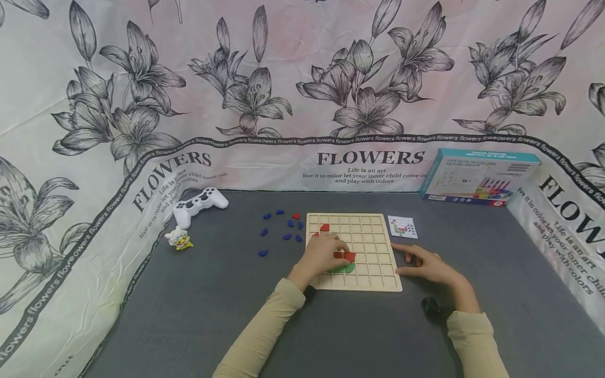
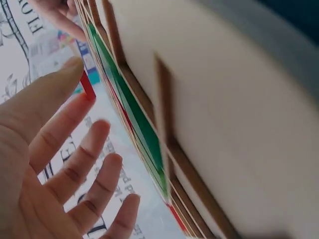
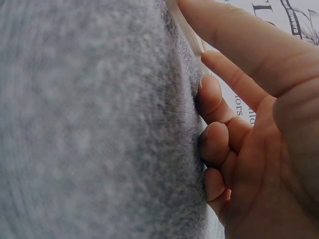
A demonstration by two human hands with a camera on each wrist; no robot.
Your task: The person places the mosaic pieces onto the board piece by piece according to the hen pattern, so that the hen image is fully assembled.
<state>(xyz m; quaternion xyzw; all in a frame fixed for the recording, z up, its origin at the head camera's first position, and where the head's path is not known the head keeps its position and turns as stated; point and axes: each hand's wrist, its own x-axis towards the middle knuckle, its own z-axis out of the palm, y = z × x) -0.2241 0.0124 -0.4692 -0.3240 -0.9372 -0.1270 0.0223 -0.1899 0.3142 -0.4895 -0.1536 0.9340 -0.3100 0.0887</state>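
Behind grey table, backdrop printed "FLOWERS". On wooden grid board, left hand spread, touching red piece; right hand flat, relaxed, at board's edge.

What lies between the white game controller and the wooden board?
In the head view, loose blue pieces and one red piece lie on the grey table between the controller and the board.

The pale wooden grid board looks smooth and matt, lying on a grey felt-like table cover with a fuzzy nap. Left of the board, the white plastic game controller shines glossy. Behind hangs the creased flower-printed cloth backdrop.
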